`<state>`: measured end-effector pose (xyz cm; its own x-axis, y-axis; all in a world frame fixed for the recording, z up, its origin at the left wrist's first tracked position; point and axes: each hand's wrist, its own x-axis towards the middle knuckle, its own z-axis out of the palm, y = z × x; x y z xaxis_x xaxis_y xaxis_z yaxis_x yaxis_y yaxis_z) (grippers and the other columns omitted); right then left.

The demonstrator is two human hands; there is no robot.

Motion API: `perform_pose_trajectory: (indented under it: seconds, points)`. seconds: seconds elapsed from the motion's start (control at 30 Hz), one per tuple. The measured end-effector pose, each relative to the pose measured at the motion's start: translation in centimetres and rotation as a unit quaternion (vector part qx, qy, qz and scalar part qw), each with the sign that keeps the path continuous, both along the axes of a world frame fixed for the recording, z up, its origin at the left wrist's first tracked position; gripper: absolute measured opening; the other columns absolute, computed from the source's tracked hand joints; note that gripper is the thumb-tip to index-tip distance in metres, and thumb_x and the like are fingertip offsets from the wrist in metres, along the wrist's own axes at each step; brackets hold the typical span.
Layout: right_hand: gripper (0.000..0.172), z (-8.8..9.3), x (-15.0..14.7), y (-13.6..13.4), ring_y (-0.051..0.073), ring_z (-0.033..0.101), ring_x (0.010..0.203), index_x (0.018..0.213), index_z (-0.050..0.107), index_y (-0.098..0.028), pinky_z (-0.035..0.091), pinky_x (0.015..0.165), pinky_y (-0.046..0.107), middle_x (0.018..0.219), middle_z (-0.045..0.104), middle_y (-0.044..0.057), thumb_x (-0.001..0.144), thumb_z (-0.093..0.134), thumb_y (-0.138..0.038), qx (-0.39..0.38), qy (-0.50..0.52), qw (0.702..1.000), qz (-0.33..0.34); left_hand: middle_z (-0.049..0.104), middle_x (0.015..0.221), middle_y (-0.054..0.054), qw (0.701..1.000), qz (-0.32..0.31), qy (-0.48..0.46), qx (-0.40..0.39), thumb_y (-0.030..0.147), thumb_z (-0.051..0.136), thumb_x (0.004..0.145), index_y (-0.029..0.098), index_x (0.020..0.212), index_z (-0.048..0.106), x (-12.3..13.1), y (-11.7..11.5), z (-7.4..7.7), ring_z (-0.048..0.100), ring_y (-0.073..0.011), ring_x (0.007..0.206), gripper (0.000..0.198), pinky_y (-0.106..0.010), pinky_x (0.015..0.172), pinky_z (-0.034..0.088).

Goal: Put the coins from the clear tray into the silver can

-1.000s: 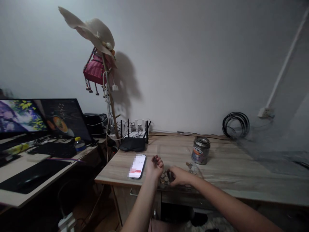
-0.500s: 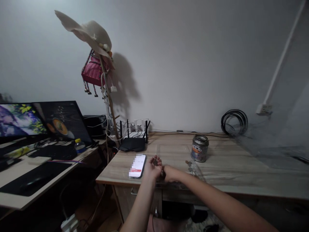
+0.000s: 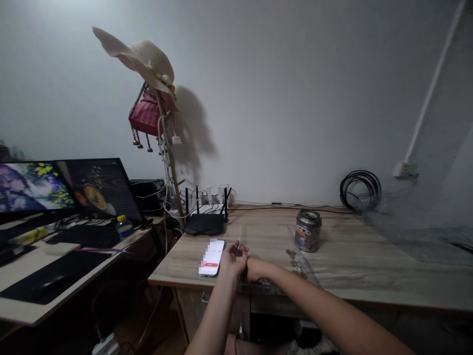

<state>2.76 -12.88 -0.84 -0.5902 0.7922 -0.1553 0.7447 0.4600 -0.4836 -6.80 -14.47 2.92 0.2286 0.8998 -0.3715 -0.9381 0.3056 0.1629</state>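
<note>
On the wooden desk, my left hand (image 3: pixel 235 259) is turned palm up with its fingers curled in; what they hold, if anything, is hidden. My right hand (image 3: pixel 255 269) lies against it, bent downward and closed, its fingertips out of sight. Left of my hands rests a phone (image 3: pixel 212 257) with a lit, partly blurred screen. Several coins (image 3: pixel 296 260) are scattered right of my right hand, on or beside what looks like a clear plastic sheet. More small pieces lie half hidden under my right forearm. Behind the coins stands a worn metal can (image 3: pixel 308 230) with a printed label.
A black router (image 3: pixel 204 223) with upright antennas sits at the desk's back left. Coiled black cable (image 3: pixel 360 191) leans on the wall near clear plastic film at right. The left desk (image 3: pixel 22 310) carries monitors, a bottle (image 3: pixel 123 228) and a mouse pad. A hat (image 3: pixel 148 59) hangs above.
The view has tilted slightly, so everything sits a little lower and further right. My left fingers look more curled in, and my right hand has turned slightly beside them.
</note>
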Motion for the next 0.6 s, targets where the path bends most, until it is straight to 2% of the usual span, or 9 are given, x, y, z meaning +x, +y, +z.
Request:
perform_pose_trajectory:
  seconds: [0.17,0.27,0.43,0.6]
  points:
    - [0.022,0.0,0.2,-1.0,0.008,0.046,0.054,0.071,0.058,-0.011,0.039,0.049,0.019,0.062,0.058,-0.002,0.049,0.056,-0.007,-0.019,0.050,0.997,-0.058,0.049,0.061,-0.004,0.999,-0.018,0.037,0.002,0.009,0.035,0.073,0.012,0.061,0.048,0.3,0.8,0.2,0.051,-0.0099,0.059,0.018,-0.025,0.056,0.048]
    - [0.022,0.6,1.3,-1.2,0.007,0.045,0.051,0.068,0.056,-0.012,0.037,0.045,0.017,0.060,0.056,-0.003,0.047,0.056,-0.008,-0.024,0.086,0.992,-0.085,0.049,0.062,-0.005,0.998,-0.026,0.061,0.002,0.010,0.035,0.073,0.012,0.062,0.048,0.9,1.7,0.2,0.052,-0.0104,0.060,0.017,-0.026,0.057,0.049]
    - [0.015,3.7,5.9,0.3,0.006,0.039,0.037,0.067,0.051,-0.013,0.030,0.036,0.017,0.042,0.042,-0.007,0.052,0.051,-0.014,-0.010,0.140,0.976,-0.166,0.050,0.059,-0.004,0.994,-0.036,0.104,0.002,0.011,0.035,0.073,0.013,0.062,0.046,2.6,3.1,0.2,0.053,-0.0110,0.058,0.016,-0.025,0.054,0.048]
    - [0.021,7.0,9.1,2.5,0.006,0.045,0.043,0.076,0.050,-0.014,0.035,0.041,0.017,0.051,0.049,-0.005,0.057,0.050,-0.022,0.037,0.211,0.956,-0.201,0.051,0.058,-0.005,0.979,-0.156,0.124,0.040,0.019,0.032,0.078,0.010,0.065,0.048,5.8,4.8,1.0,0.052,-0.0114,0.055,0.022,-0.024,0.053,0.046]
